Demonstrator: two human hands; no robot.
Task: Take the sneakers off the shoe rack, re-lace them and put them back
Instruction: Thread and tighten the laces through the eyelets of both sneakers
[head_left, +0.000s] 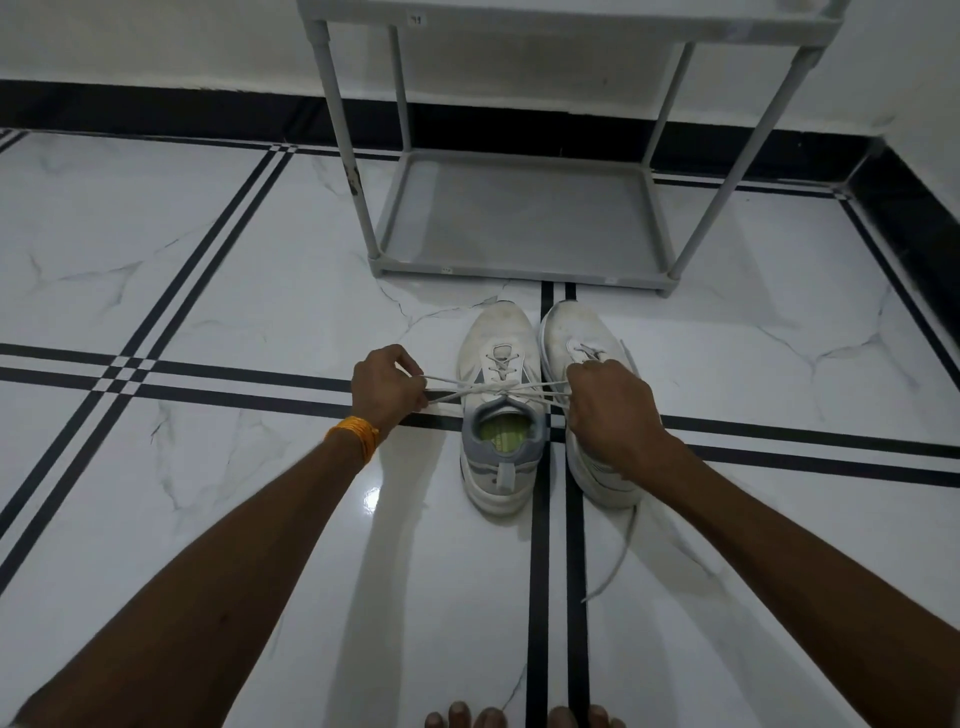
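Two white sneakers are sitting side by side on the tiled floor (208, 291), toes pointing toward the grey shoe rack (519, 223), which is standing just beyond them against the wall. Left sneaker (498, 467) is showing its open collar and green insole. Right sneaker (576, 332) is lying partly under the right hand (608, 410). Both hands are working the left sneaker's lace (493, 388): the lace is crossing over the tongue and running taut out to either side. Left hand (387, 387) is closing its fingers around the lace end out to the left of the shoe; an orange thread band (356, 434) is sitting on that wrist. Right hand is pinching the other end in a closed fist, over the right sneaker. A loose lace (615, 556) is trailing off the right sneaker's heel across the floor. Bare toes (519, 717) are showing at the bottom edge.
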